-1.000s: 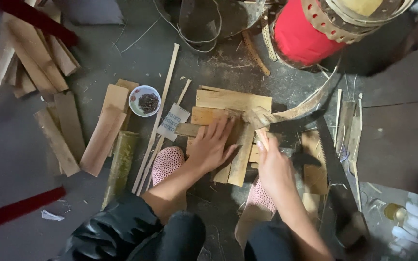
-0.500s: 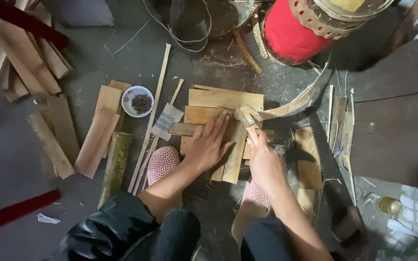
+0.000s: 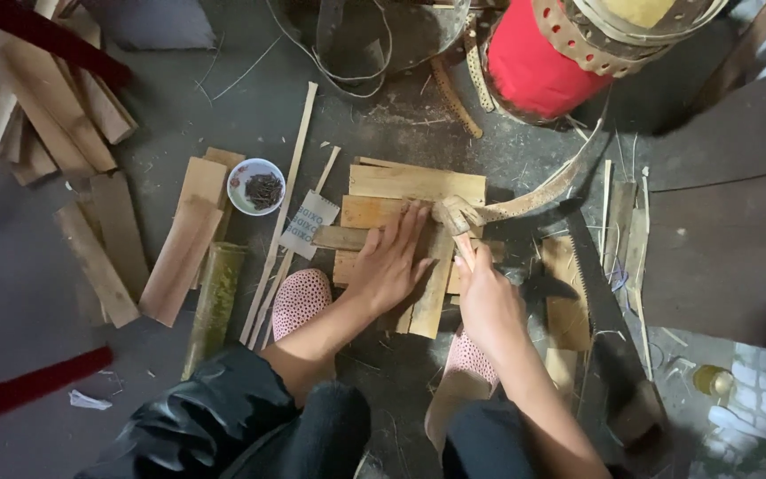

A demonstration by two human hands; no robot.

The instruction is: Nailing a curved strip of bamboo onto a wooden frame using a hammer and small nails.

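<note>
Bamboo slat (image 3: pixel 432 288) pinned flat by left hand (image 3: pixel 392 262); right hand (image 3: pixel 489 306) at 3 o'clock, fist closed on tool handle (image 3: pixel 465 253), barely shifted since earlier.

A small white bowl (image 3: pixel 256 186) of dark bits sits left of the planks; a green bamboo section (image 3: pixel 214 302) lies nearer. A red drum (image 3: pixel 538 66) stands far right, a handsaw (image 3: pixel 597 293) near right.
</note>
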